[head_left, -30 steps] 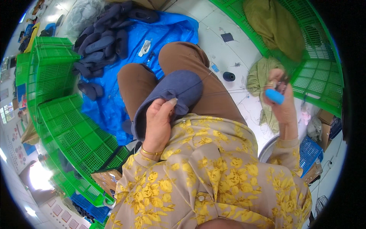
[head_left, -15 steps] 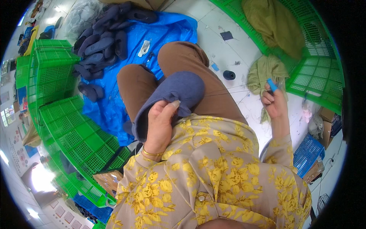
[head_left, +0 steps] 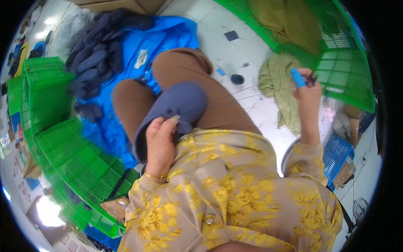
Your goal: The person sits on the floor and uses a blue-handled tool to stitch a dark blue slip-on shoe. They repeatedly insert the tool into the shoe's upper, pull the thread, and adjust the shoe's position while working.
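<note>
A dark blue felt slipper (head_left: 182,101) with a small bow on its upper lies across my lap. My left hand (head_left: 158,140) is closed on it, thumb and fingers pinching the upper beside the bow (head_left: 184,126). Off to the right, well apart from the slipper, my raised right hand (head_left: 307,90) is closed, with a blue cover (head_left: 297,78) on one finger. A thin dark thread, faint now, runs from the slipper toward that hand. Whether a needle is in its fingers is too small to see.
A pile of dark slippers (head_left: 94,54) lies on a blue plastic sheet (head_left: 176,33) at the far left. Green crates (head_left: 75,151) stand along the left; another green basket (head_left: 344,69) with olive cloth is at right. A dark thread spool (head_left: 237,79) sits on the floor.
My right hand has risen slightly away from the slipper and turned, drawing the thread out. The left hand keeps its pinch on the slipper. The whole view has shifted a little.
</note>
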Action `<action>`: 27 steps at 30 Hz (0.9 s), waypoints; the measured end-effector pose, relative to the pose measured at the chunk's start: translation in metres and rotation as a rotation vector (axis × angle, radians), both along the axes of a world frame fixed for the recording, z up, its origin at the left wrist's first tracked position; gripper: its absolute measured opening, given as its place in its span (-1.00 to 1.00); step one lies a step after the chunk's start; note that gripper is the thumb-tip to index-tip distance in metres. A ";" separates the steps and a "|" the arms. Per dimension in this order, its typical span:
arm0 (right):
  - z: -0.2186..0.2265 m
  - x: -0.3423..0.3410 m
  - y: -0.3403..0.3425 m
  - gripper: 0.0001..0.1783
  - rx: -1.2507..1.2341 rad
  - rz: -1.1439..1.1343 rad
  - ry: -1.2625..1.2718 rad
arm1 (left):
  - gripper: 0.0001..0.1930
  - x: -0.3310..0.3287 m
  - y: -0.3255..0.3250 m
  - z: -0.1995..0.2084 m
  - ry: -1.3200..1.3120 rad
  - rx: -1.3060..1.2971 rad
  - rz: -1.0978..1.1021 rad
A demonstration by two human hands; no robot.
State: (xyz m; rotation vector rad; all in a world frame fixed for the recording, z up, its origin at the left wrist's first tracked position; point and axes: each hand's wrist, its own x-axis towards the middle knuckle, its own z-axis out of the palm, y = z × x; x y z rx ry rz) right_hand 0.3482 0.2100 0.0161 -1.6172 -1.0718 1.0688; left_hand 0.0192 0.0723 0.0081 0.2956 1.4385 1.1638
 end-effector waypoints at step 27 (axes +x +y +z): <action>-0.068 -0.012 0.004 -0.84 0.047 0.238 -0.452 | -0.93 -0.001 0.004 0.001 -0.148 0.053 0.002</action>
